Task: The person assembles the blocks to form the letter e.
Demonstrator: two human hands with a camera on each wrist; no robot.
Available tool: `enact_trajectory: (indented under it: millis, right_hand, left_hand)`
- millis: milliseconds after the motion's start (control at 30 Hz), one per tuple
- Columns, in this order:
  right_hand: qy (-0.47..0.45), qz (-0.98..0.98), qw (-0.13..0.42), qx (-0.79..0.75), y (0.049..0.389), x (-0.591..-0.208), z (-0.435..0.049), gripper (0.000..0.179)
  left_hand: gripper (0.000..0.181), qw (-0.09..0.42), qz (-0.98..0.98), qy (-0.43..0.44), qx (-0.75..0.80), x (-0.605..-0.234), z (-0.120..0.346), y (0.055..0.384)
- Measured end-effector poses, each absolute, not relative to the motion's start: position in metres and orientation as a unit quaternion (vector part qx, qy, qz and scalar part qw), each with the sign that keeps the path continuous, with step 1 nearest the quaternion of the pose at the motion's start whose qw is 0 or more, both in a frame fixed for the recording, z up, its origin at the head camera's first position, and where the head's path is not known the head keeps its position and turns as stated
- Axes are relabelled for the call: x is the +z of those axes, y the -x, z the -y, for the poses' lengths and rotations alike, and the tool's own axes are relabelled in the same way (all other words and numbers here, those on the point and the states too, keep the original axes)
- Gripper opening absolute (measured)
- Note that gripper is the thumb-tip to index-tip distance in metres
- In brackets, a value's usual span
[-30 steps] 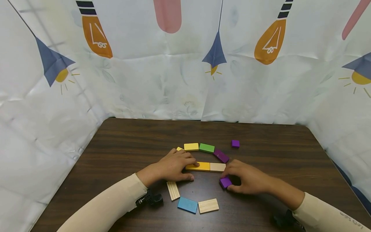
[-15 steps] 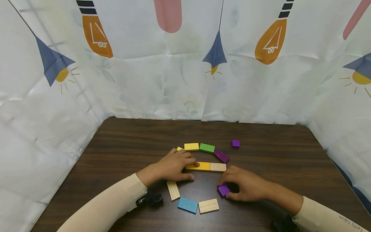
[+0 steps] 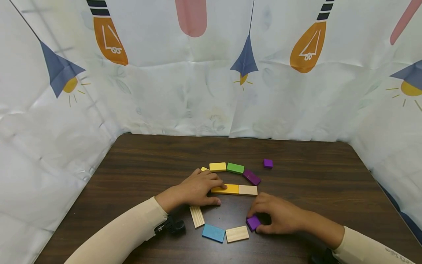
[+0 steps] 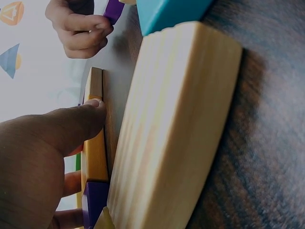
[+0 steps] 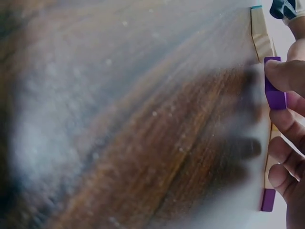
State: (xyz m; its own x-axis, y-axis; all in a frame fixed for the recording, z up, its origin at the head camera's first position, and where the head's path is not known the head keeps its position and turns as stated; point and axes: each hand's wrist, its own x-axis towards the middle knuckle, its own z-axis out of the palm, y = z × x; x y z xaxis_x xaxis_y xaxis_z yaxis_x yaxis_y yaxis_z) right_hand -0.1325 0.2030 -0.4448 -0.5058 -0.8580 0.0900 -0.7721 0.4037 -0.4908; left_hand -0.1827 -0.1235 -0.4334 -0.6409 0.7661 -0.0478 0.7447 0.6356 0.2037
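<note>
My right hand (image 3: 281, 213) pinches a small purple block (image 3: 253, 223) between thumb and fingers, near the right end of a plain wooden block (image 3: 237, 234). In the right wrist view the thumb lies against one face of that purple block (image 5: 275, 93). My left hand (image 3: 197, 189) rests with its fingertips on a straight row, on a yellow-orange block (image 3: 230, 189) that meets a pale wooden block (image 3: 248, 190). The left wrist view shows another purple block (image 4: 95, 204) at the near end of this yellow-orange block. The left hand hides part of the row.
Yellow (image 3: 217, 167), green (image 3: 235, 168) and dark purple (image 3: 251, 177) blocks curve behind the row. In front lie a blue block (image 3: 213, 233) and a striped wooden block (image 3: 197, 217). A loose purple block (image 3: 268, 163) sits at the back right of the dark table (image 3: 316, 165).
My right hand has moved toward the front edge and slightly left with the purple block, from beside the row to near the front wooden block. The left hand has stayed in place.
</note>
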Motion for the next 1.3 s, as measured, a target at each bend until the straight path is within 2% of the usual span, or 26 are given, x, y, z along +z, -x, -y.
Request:
enact_trajectory:
  millis: [667,967,1300]
  right_hand:
    - [0.5,-0.821,0.118,-0.25,0.128,-0.448,-0.2,0.033]
    - [0.474,-0.832,0.137,-0.253,0.132,-0.445,-0.202,0.037]
    - [0.423,-0.859,0.107,-0.266,0.158,-0.433,-0.215,0.043]
  left_hand:
    - [0.048,0.061,-0.9,-0.422,0.085,-0.435,0.124,0.182]
    - [0.048,0.062,-0.901,-0.422,0.081,-0.434,0.123,0.182]
    - [0.048,0.066,-0.901,-0.421,0.082,-0.436,0.124,0.184]
